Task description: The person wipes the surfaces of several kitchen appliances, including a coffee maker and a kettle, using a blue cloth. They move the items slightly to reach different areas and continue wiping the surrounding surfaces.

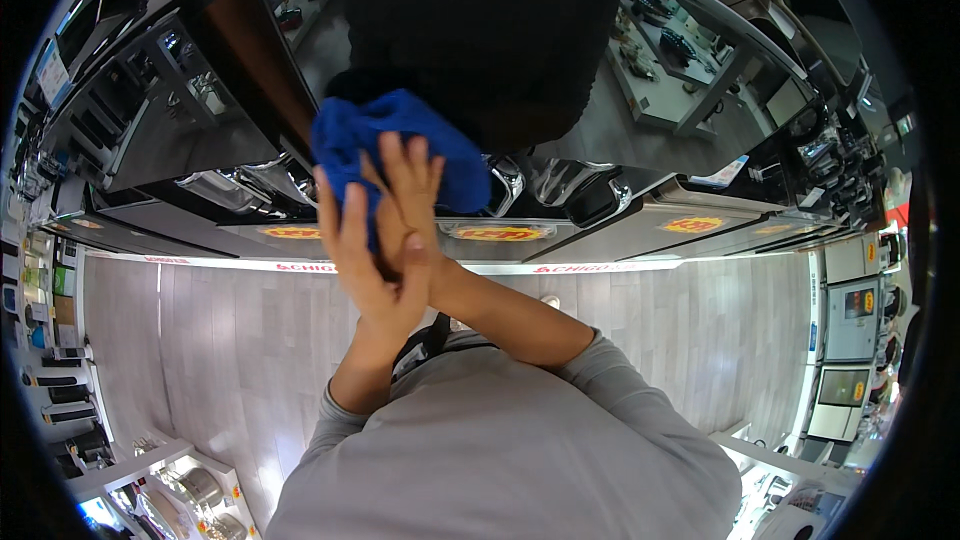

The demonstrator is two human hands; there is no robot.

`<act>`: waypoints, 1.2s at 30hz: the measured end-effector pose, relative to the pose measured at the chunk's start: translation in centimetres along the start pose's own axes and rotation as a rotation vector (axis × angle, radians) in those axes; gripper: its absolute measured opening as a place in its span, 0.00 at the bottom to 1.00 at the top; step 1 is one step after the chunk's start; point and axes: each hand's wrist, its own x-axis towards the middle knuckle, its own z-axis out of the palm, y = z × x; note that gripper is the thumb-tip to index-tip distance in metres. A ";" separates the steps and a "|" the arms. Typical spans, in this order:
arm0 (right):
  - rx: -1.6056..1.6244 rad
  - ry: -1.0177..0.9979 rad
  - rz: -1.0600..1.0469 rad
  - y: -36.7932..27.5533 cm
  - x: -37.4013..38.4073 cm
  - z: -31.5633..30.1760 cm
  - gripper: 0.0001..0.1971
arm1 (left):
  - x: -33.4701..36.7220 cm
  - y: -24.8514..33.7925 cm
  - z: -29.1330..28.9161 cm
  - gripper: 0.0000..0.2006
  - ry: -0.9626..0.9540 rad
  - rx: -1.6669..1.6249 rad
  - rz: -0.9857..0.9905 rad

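- At the far left, shelves [65, 310] of mixed goods stood along the curved rim of the view.
- Next came a smaller shiny black panel [175, 110], with bright metal parts along its lower edge.
- The left hand [375, 285] was open, its fingers loosely spread and its thumb held apart. It crossed in front of the right wrist in this view and had hold of nothing that showed; whether it touched the wrist, I could not tell.
- The blue cloth [400, 115] lay bunched at the lower left part of the large black panel.
- The right hand [408, 205] was on the cloth, back of the hand showing, fingers stretched out and a little apart rather than curled shut round it.
- The large black panel [540, 30] spread to the right of the cloth, mirroring a dark shape and white display tables.
- Below the cloth, a yellow and red sticker [500, 234] sat on a silver edge.
- The grey shirt [520, 440] filled the bottom middle.
- Grey plank floor [740, 330] showed to its right.
- At the far right stood more display goods [845, 340].
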 end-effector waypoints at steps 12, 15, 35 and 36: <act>0.446 -0.350 -0.081 -3.8 -1.8 -2.3 0.31 | -6.3 -0.7 -4.2 0.31 0.423 -0.844 -0.730; 0.392 -0.429 -0.042 -3.4 -4.1 -3.8 0.35 | -7.6 0.9 -3.9 0.31 0.395 -1.042 -0.934; 0.453 -0.142 0.397 -0.6 -7.3 -9.0 0.34 | -6.2 1.6 0.7 0.19 -0.103 -0.400 -0.604; 0.447 -0.143 0.408 -0.6 -7.3 -9.0 0.33 | -6.0 1.7 0.5 0.20 -0.067 -0.392 -0.601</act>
